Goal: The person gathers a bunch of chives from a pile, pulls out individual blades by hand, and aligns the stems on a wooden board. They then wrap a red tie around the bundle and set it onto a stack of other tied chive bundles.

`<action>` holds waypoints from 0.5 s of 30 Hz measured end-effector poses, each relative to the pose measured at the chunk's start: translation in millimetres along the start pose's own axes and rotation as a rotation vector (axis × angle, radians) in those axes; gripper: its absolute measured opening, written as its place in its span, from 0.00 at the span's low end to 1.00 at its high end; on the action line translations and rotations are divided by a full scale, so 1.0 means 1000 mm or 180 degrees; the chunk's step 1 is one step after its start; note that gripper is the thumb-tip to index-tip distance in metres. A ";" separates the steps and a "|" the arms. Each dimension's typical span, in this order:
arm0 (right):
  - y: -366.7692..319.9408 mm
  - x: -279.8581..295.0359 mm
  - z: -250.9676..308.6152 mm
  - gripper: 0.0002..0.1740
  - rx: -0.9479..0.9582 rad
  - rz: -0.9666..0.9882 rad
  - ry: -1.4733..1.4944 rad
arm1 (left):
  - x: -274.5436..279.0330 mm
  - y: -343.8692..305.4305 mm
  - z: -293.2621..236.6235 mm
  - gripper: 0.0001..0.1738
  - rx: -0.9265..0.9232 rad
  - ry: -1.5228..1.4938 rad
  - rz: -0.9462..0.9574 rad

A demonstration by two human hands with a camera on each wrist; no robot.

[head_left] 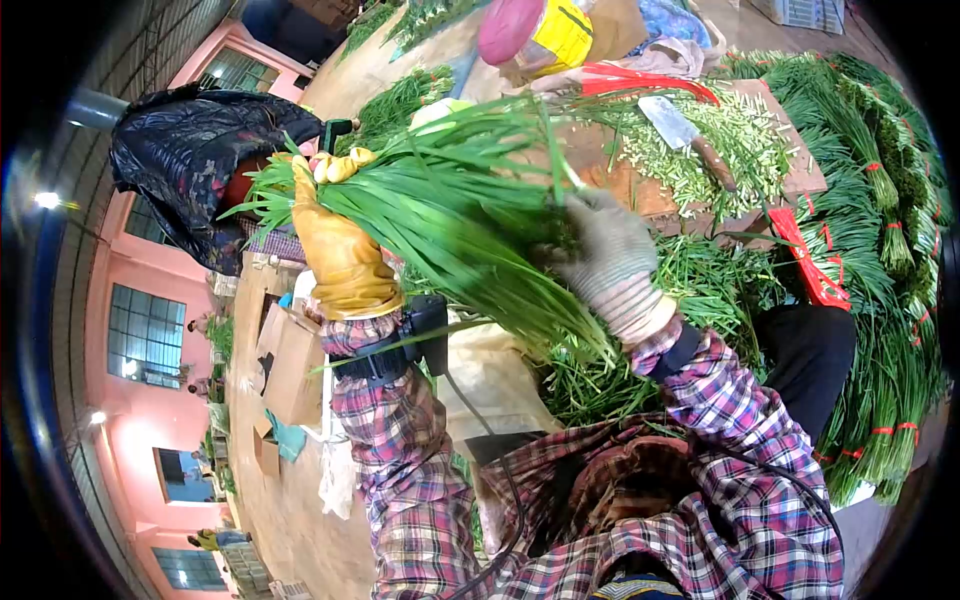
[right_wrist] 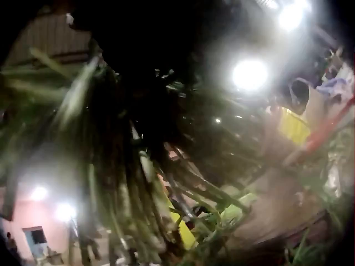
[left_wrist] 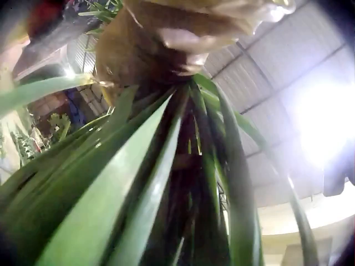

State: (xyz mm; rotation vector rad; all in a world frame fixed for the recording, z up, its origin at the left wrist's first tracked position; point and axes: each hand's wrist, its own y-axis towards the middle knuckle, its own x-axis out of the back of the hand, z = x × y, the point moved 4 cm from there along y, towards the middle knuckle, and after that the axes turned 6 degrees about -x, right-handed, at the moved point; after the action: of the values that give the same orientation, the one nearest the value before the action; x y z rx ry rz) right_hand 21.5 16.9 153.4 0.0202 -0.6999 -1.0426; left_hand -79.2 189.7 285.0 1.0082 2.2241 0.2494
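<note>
A large bunch of long green leaves (head_left: 450,200) is held up in front of the body in the head view. The left hand (head_left: 340,235), in a yellow glove, grips its leafy end, fingers curled round it; in the left wrist view the glove (left_wrist: 161,41) closes round leaves (left_wrist: 138,183) that fan out below. At the bunch's other side is the right hand (head_left: 610,255), in a grey knitted glove, against the leaves; its fingers are blurred and partly hidden. Stems (right_wrist: 133,194) look dark and smeared in the right wrist view.
A cleaver (head_left: 672,124) lies on a wooden board (head_left: 800,165) among cut stem pieces. Red ties (head_left: 800,262) hang at the board's edge. Tied green bundles (head_left: 880,200) are stacked at the right; loose leaves (head_left: 710,290) lie below the board.
</note>
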 end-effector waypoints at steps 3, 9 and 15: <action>0.002 -0.012 0.004 0.27 -0.0138 0.0569 -0.0507 | 0.000 0.003 0.009 0.14 -0.0052 -0.0176 -0.0269; -0.008 -0.004 -0.026 0.10 0.0575 -0.0517 0.1718 | 0.003 0.000 0.004 0.15 -0.0001 -0.0483 -0.0052; -0.021 0.003 -0.067 0.12 -0.1158 0.0531 0.2292 | 0.005 0.007 0.020 0.15 0.0067 -0.0618 -0.0193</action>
State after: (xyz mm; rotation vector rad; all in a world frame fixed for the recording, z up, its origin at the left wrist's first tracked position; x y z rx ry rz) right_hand 41.9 -17.3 95.6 0.0201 0.1420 -0.9028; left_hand -64.7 195.7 270.3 0.9333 2.0806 0.0969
